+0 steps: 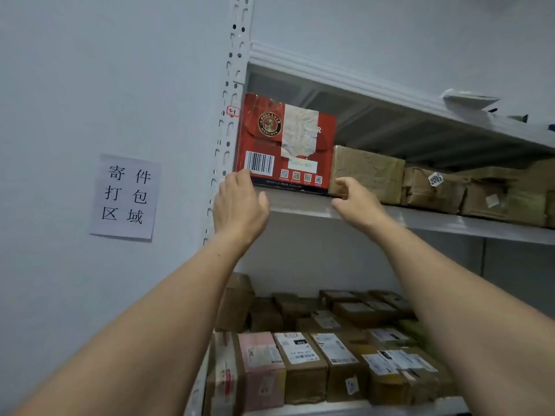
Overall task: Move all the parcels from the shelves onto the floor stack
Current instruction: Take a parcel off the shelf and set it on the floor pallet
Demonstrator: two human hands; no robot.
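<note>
A red beer carton point(285, 142) with a barcode and a torn white label stands at the left end of the upper shelf point(390, 216). My left hand point(238, 205) reaches up to its lower left corner, fingertips at the barcode edge, fingers relaxed. My right hand point(356, 199) is raised at the carton's lower right corner, fingers loosely spread, between the carton and a brown taped parcel point(368, 172). Neither hand grips anything. More brown parcels point(435, 189) line the same shelf to the right.
The lower shelf holds several cardboard parcels point(303, 364), one of them pink point(262, 367). A white perforated upright point(231, 115) frames the shelf's left side. A paper sign point(126, 196) hangs on the wall at left. Another shelf board point(360, 82) runs above.
</note>
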